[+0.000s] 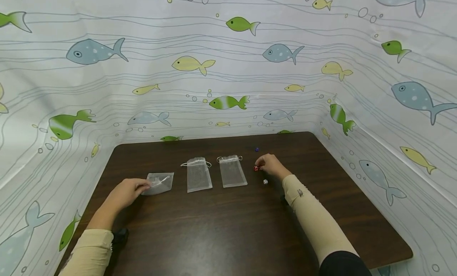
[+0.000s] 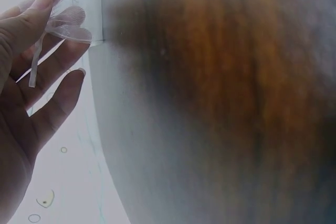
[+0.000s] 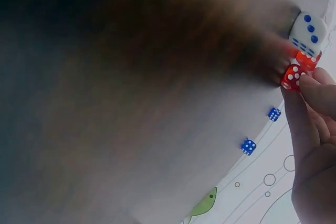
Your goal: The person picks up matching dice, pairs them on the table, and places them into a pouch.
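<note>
In the head view my left hand (image 1: 125, 192) is at the left of the table, pinching the edge of a sheer white drawstring bag (image 1: 161, 184). Up close, the left thumb and fingers grip the bag's thin mesh and ribbon (image 2: 35, 66). Two more mesh bags, a middle one (image 1: 199, 177) and a right one (image 1: 233, 173), lie flat side by side. Farther right, my right hand (image 1: 273, 165) pinches a red die (image 3: 292, 77) between thumb and finger. Another red die (image 3: 308, 60) sits beside it, partly covered by a white die (image 3: 310, 32) with blue pips.
Two blue dice, one nearer the hand (image 3: 248, 147) and one beyond (image 3: 274, 114), lie near the table's back edge. The dark wooden table (image 1: 210, 228) is enclosed by a white fish-print sheet (image 1: 200, 85) at the back and sides.
</note>
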A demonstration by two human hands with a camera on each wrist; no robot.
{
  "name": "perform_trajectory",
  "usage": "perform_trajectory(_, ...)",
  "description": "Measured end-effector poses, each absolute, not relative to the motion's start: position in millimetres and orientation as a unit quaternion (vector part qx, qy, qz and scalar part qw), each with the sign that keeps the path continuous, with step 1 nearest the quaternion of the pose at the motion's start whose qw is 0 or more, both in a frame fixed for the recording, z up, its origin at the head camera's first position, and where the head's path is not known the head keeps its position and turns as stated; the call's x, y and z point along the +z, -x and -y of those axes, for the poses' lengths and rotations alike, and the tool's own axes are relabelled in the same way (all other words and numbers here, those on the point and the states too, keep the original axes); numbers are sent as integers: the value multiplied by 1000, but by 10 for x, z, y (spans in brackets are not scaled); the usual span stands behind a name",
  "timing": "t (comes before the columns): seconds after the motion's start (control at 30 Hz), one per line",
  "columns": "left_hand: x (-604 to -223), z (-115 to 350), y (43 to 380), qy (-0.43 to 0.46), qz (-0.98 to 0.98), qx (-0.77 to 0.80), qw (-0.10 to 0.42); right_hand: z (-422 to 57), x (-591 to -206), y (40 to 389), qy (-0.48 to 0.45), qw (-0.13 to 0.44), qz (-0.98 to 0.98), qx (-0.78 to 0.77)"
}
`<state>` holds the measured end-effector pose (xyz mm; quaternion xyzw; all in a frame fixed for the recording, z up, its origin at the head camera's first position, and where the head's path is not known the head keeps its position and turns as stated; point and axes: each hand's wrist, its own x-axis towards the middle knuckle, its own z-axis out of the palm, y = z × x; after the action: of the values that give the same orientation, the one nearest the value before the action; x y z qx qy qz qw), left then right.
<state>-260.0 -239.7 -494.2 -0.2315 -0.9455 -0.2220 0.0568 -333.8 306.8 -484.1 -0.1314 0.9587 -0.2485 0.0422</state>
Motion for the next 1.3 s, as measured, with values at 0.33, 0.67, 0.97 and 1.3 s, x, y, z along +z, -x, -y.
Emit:
perform_trajectory(0.33,-4945,2397,2593,234,944,-227,58,-3051,-4870,3335,118,51,-959,-251)
perform_trajectory(0.67,-4948,2407,2607,227,945,-228,54,-3037,-4867,3333,112,49,-959,-254)
perform_trajectory(0.97,-4935,2428,2615,233,944,-229,54,-3008,-4842,3307,120,44,-960,-247)
perform_trajectory(1.3,-4948,2442,2617,226,946,-227,46,-2962,-4856,3289,133,38,-962,-237)
